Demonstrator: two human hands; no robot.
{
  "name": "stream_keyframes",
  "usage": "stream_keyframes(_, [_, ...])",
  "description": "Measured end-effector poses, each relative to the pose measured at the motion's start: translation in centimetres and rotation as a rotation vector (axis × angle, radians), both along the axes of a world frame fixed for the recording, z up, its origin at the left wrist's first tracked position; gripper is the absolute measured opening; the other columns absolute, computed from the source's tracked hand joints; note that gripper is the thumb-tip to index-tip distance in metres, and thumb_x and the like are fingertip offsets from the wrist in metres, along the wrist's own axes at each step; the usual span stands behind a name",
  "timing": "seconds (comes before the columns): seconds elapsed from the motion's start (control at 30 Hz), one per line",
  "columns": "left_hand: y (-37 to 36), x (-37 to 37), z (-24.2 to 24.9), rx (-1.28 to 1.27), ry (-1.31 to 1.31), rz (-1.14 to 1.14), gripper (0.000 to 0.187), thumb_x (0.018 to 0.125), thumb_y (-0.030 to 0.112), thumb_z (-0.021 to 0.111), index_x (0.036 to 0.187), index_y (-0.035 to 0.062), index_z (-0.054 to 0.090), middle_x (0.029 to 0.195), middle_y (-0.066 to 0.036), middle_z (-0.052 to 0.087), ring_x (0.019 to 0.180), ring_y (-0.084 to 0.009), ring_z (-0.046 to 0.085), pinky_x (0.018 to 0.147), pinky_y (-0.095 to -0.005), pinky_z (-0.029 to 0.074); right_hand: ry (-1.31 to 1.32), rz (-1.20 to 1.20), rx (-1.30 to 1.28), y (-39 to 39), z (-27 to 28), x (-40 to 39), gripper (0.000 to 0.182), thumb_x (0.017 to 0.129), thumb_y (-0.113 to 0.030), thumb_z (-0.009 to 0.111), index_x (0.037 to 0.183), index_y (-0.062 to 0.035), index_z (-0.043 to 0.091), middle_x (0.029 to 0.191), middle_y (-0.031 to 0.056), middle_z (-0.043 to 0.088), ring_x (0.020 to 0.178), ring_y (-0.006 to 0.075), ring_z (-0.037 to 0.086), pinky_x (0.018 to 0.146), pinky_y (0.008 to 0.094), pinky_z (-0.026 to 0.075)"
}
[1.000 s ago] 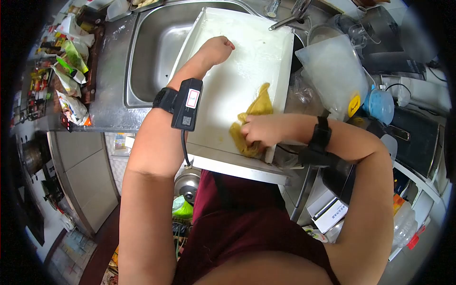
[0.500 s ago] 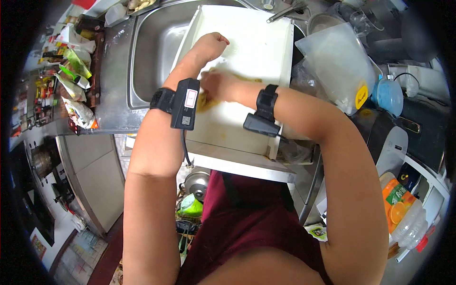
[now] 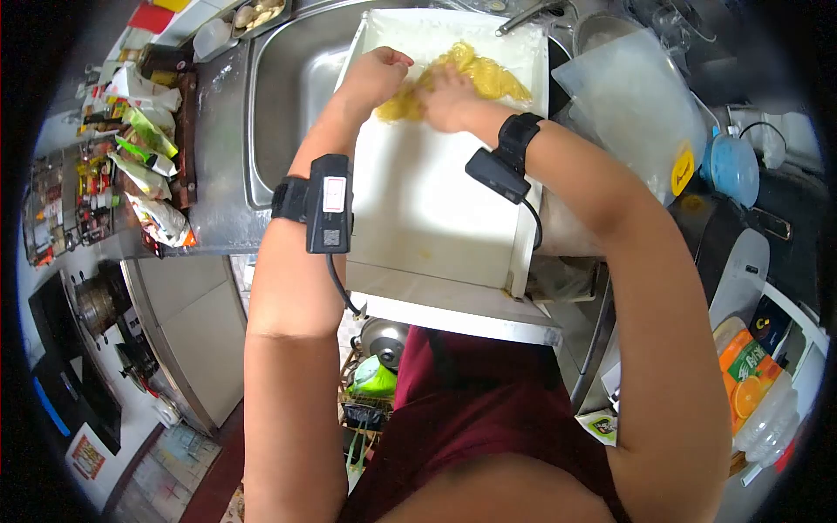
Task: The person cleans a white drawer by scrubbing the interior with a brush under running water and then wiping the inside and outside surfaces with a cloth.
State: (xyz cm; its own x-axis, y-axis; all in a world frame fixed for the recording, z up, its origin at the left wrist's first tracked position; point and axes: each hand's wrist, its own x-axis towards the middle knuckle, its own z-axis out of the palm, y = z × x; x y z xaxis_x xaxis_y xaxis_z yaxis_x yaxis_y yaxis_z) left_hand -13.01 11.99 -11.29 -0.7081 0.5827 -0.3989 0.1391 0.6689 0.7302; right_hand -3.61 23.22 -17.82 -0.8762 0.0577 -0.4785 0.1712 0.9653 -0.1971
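A white drawer lies across the sink with its inside facing up. Crumpled yellow mesh cloth is spread near its far end. My right hand lies on this cloth, fingers spread and pressing it against the drawer's bottom. Beside it, my left hand is closed with curled fingers, close to the drawer's left wall and the cloth's left end. Whatever my left fingers hold, if anything, is hidden. Black devices are strapped to both my wrists.
The steel sink basin shows left of the drawer. To the right are a milky plastic sheet and a blue-tinted plastic bottle. A metal-handled utensil lies at the far edge. Several food packets line the left counter.
My right hand has swept the yellow cloth away from me, from the drawer's middle to its far end. My left hand stays closed near the left wall. The view has shifted slightly.
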Motion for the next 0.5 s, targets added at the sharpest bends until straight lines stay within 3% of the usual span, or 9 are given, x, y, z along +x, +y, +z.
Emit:
stream_keyframes(0.17, [0.2, 0.4, 0.8, 0.004, 0.017, 0.003, 0.022, 0.087, 0.021, 0.055, 0.103, 0.0090, 0.065, 0.089, -0.001, 0.061, 0.080, -0.0109, 0.051, 0.073, -0.0254, 0.041, 0.094, 0.478, -0.159, -6.4, 1.8, 4.0, 0.067, 0.089, -0.054, 0.040, 0.145, -0.0214, 0.024, 0.152, 0.0169, 0.009, 0.140, 0.0387, 0.006, 0.110, 0.0554, 0.009])
stream_keyframes(0.23, [0.1, 0.6, 0.7, 0.010, 0.013, -0.006, 0.022, 0.087, 0.019, 0.054, 0.101, 0.0071, 0.065, 0.090, -0.005, 0.064, 0.081, -0.0144, 0.055, 0.073, -0.0283, 0.044, 0.186, 0.593, -0.300, -8.9, 1.6, 5.3, 0.062, 0.090, -0.047, 0.045, 0.143, -0.0204, 0.028, 0.151, 0.0157, 0.013, 0.140, 0.0362, 0.008, 0.111, 0.0523, 0.010])
stream_keyframes(0.37, [0.0, 0.3, 0.6, -0.018, -0.029, -0.005, 0.022, 0.087, 0.019, 0.053, 0.100, 0.0071, 0.065, 0.087, -0.003, 0.062, 0.077, -0.0126, 0.052, 0.071, -0.0276, 0.043, 0.219, 0.744, -0.445, -12.9, 3.1, 7.3, 0.056, 0.087, -0.038, 0.053, 0.138, -0.0194, 0.038, 0.149, 0.0126, 0.020, 0.139, 0.0341, 0.011, 0.112, 0.0506, 0.013])
stream_keyframes(0.5, [-0.1, 0.3, 0.4, 0.020, -0.016, -0.003, 0.021, 0.087, 0.019, 0.053, 0.100, 0.0071, 0.065, 0.084, -0.002, 0.061, 0.076, -0.0114, 0.050, 0.070, -0.0269, 0.042, 0.276, 0.926, -0.559, -13.7, 2.4, 8.3, 0.044, 0.086, -0.029, 0.052, 0.127, -0.0155, 0.051, 0.144, 0.0109, 0.032, 0.137, 0.0328, 0.019, 0.111, 0.0482, 0.018])
